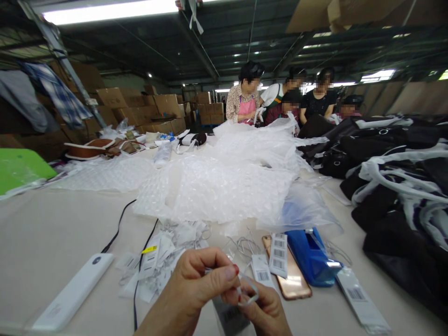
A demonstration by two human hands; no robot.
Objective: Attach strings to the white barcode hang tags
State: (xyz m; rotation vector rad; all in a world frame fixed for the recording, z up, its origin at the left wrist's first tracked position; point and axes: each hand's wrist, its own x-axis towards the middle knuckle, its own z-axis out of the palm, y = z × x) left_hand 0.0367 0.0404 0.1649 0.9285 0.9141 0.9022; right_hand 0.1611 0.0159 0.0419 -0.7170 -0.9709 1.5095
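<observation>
**Both hands on one skinny white loop, barcodes all over the tabletop**

So right up front, the left hand [199, 284] has thumb and fingertips pinched shut on a thin white loop [253, 295], and the right hand [268, 310] is closed on the lower part of it. The loop sits between the two, bowing out just above the right hand's fingers. A greyish barcoded tag [231, 319] is right below it, partly blocked by the hands; can't tell if they're joined.

Just past the left hand there's a messy pile of white labels [164, 249], with a white slab-shaped device [75, 291] off to the left on the tabletop [70, 224]. Near the right hand: a gold phone [296, 282] with a barcode strip [279, 254] lying partly over it, then a blue tape dispenser [311, 256] just beside the phone.

Further out, it's a big heap of bubble wrap [217, 186], black bags [402, 233] piled on the right, and way back several people [247, 105] plus stacked cardboard boxes [121, 98].
</observation>
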